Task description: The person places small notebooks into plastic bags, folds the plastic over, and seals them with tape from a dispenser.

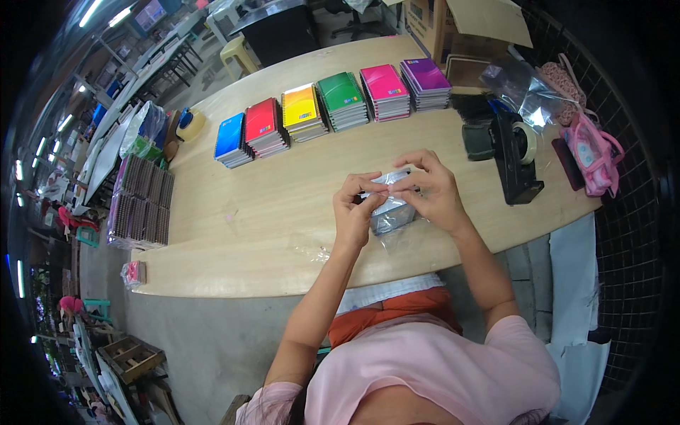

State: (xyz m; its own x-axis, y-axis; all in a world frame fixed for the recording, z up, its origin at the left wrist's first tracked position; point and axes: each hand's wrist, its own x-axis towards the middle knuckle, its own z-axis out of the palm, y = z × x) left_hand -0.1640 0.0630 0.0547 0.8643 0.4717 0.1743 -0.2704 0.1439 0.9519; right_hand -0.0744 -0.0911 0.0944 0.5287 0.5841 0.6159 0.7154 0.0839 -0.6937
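Near the front middle of the table, a small greyish block-shaped bundle in clear plastic wrap (392, 220) lies between my hands. My left hand (352, 205) pinches the wrap at the bundle's upper left, thumb and fingertips pressed together. From the right, my right hand (438, 193) pinches the same plastic, its fingertips almost meeting those of the left. Loose film sticks out at the bundle's near edge. What is inside the wrap is partly covered by my fingers. Beyond my hands stand stacks of spiral notebooks: blue (232, 138), red (265, 126), yellow (302, 111), green (343, 100), pink (384, 92) and purple (426, 83).
To the right are a black tape dispenser (511, 159), a pink pouch (592, 156) and clear plastic film (520, 85). A cardboard box (453, 28) stands behind. Bundled notebooks (142, 202) are piled at the left edge, near a tape roll (190, 125) and a small wrapped pack (133, 273).
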